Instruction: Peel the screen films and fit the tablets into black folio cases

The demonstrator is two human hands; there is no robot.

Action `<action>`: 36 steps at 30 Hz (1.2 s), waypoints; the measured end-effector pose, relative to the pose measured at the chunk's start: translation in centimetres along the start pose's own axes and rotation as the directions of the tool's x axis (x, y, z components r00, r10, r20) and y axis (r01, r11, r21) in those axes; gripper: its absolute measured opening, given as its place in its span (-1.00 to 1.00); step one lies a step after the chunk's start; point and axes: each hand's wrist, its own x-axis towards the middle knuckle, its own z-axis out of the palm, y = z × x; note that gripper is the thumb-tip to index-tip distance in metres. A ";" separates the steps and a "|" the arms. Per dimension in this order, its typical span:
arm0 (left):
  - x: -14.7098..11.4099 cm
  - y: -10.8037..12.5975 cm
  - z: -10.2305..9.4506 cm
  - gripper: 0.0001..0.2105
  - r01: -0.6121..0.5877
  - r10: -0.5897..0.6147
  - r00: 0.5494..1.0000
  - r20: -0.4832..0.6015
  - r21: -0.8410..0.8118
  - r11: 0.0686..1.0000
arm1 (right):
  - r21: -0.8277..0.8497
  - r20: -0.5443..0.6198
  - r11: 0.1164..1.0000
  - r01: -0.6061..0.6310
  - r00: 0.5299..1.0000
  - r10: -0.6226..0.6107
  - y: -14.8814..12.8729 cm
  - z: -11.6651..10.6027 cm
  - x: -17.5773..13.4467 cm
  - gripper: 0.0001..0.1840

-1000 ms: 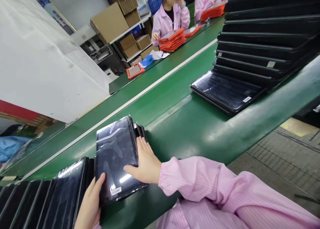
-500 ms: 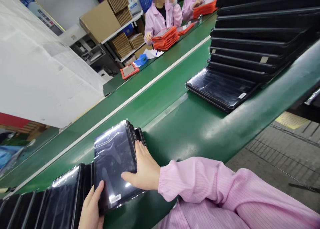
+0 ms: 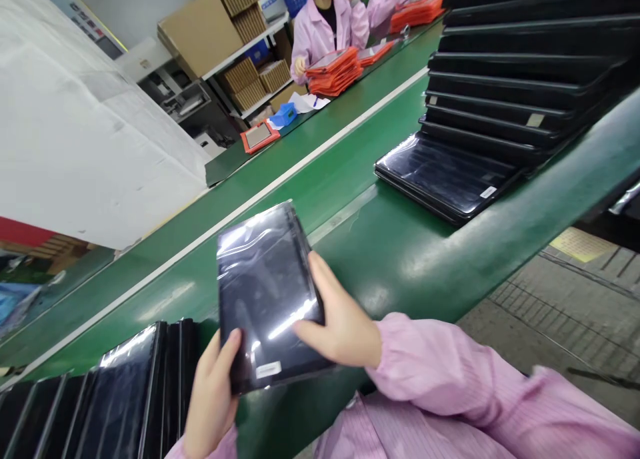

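"One left hand [image 3: 211, 387] and one right hand [image 3: 343, 320] grip a flat, black, shiny slab [image 3: 265, 279] by its sides. What changed?"

"It was right by the leaning row of flat, black slabs [image 3: 117, 395]. Now there's a gap, so it's held apart, over the smooth green tabletop [image 3: 410, 265]."

"What's hidden?"

"Its underside and some fingertips. The row gets cut off, and the small white label [image 3: 269, 369] is too blurry to read."

White glare streaks the glossy black tablet [image 3: 267, 289].

Left grip [image 3: 213, 385] faces right grip [image 3: 343, 322] — thumbs [image 3: 311, 334] inward.
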 end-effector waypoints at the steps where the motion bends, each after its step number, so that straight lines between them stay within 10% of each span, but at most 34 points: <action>1: -0.5 0.7 1.7 -0.53 -0.004 0.007 0.996 0.085 -0.037 0.999 | 0.000 -0.042 0.999 0.042 0.998 -0.042 0.6 -1.6 -0.2 0.05; 7: -2.5 1.9 11.3 -0.51 -0.099 0.154 0.908 0.390 -0.158 0.982 | 0.060 -0.083 0.997 -0.055 0.995 0.060 5.2 -10.8 -1.7 -0.12; 12: -3.6 -1.5 14.7 -0.33 0.069 0.044 0.874 0.485 -0.212 0.975 | 0.165 -0.078 0.955 -0.248 0.962 0.263 9.8 -12.5 -2.8 -0.15; 17: -4.0 -3.1 10.0 -0.35 0.091 0.049 0.887 0.460 -0.279 0.956 | 0.191 -0.072 0.938 -0.291 0.948 0.309 11.2 -11.3 -2.5 -0.13; 20: -2.1 -4.1 4.7 -0.47 -0.093 0.100 0.995 0.021 -0.227 0.970 | 0.152 -0.034 0.948 -0.281 0.957 0.289 11.0 -10.3 -1.9 -0.14; 22: -0.3 -5.7 1.7 -0.47 -0.082 0.050 0.968 -0.246 -0.119 0.989 | 0.122 0.000 0.956 -0.267 0.963 0.269 10.9 -9.3 -1.6 -0.15; 28: 1.7 -10.6 -0.8 -0.39 0.168 -0.185 0.983 -0.004 -0.393 0.904 | 0.095 -0.005 0.965 -0.244 0.969 0.246 10.8 -6.8 -1.0 -0.15; 36: -0.9 -12.2 0.2 -0.36 0.137 -0.174 0.983 -0.050 -0.422 0.896 | -0.133 0.127 0.959 -0.252 0.955 0.269 10.0 -7.5 3.1 -0.11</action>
